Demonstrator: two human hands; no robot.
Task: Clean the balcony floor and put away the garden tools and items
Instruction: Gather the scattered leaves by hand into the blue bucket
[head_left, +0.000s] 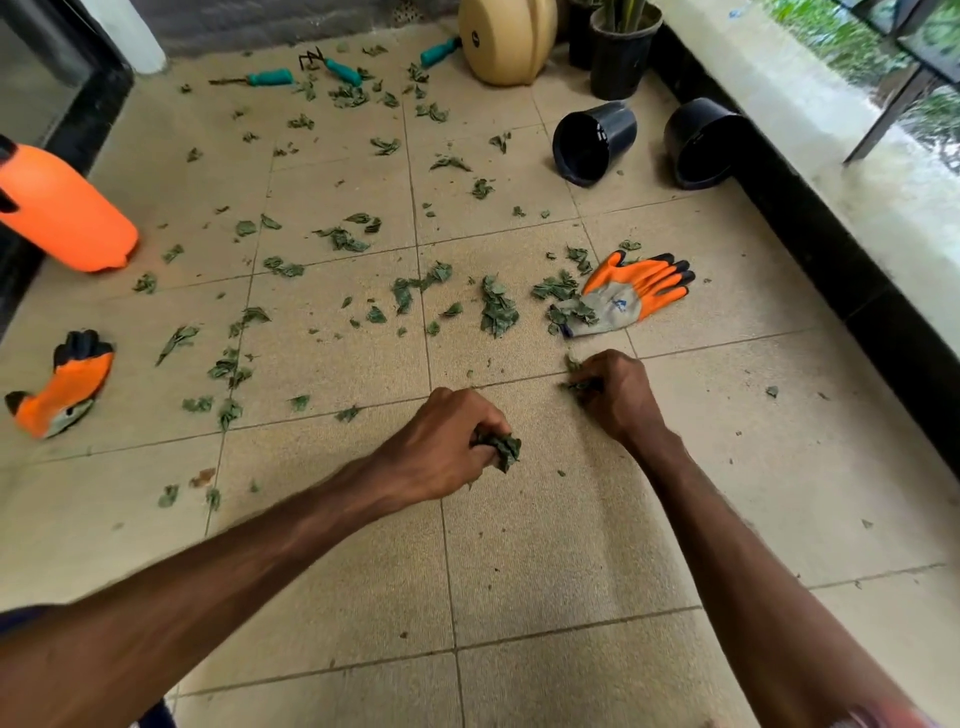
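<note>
A: What do the hands hold?
B: The left hand (441, 447) clenches a wad of leaves (505, 450) over the tiled floor (545, 545). The right hand (618, 397) curls onto loose leaves (579, 385) near the orange glove (639, 291), seemingly pinching them; its fingers are half hidden.

Two gloves (636, 291) (67, 387), three teal-handled tools (270, 78) (343, 71) (439, 51), two tipped black pots (595, 143) (701, 143), one orange jug (62, 208).

Near floor (545, 571): bare tile, open passage.
Mid floor: leaves (498, 312) strewn flat, no bar to reach.
Right: glove (636, 291) lying flat; black kerb (831, 249) closes edge.
Left: second glove (67, 387), orange container (67, 208).
Far right: tipped pot (595, 143), second tipped pot (701, 145), gap between.
Far wall: teal-handled tools (270, 78), beige planter (506, 39).
</note>
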